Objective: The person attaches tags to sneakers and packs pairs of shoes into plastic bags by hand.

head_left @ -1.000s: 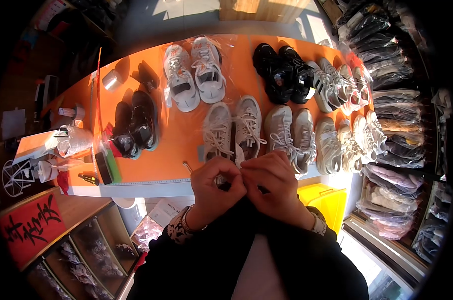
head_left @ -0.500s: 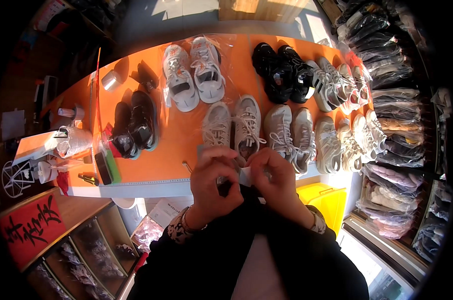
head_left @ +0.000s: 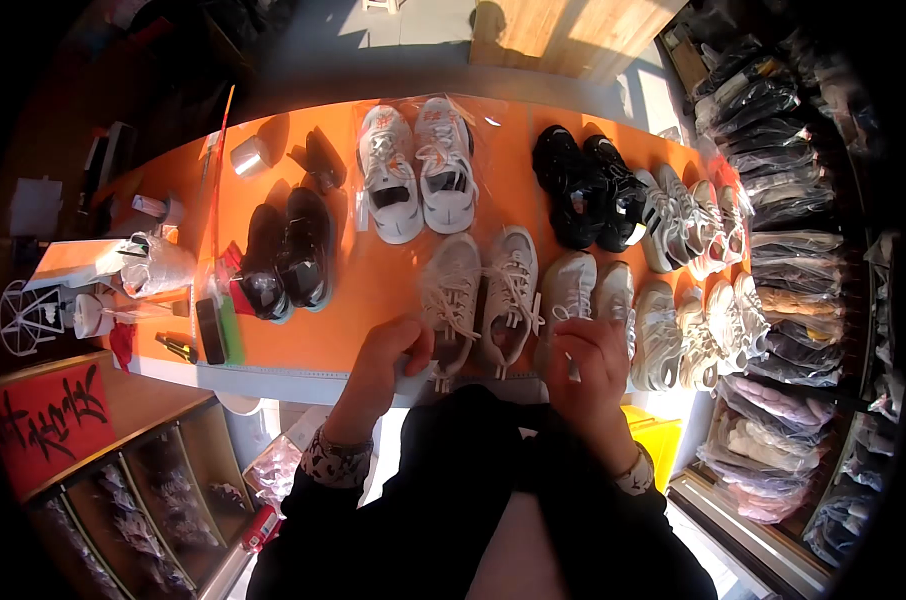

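A pair of pale lace-up sneakers, the left shoe [head_left: 451,290] and the right shoe [head_left: 511,290], stands side by side at the near edge of the orange table. My left hand [head_left: 381,362] is beside the left shoe's heel, its fingers bent in toward the thumb. Whatever they may hold is too small to make out. My right hand [head_left: 595,375] is raised over another pair of light sneakers [head_left: 571,285], with fingers curled in. I cannot make out whether anything is between them. Both hands are apart from each other.
White-orange sneakers [head_left: 418,175] lie on clear plastic at the back. Dark shoes [head_left: 308,250] stand left, black sneakers [head_left: 573,190] and several light pairs right. A brush [head_left: 211,330] and a yellow cutter [head_left: 177,347] lie left. Bagged shoes [head_left: 793,240] fill the rack.
My hands were close together at the sneakers' heels by a small white piece; they have moved apart, left and right. The white piece no longer shows between them. The view has shifted slightly.
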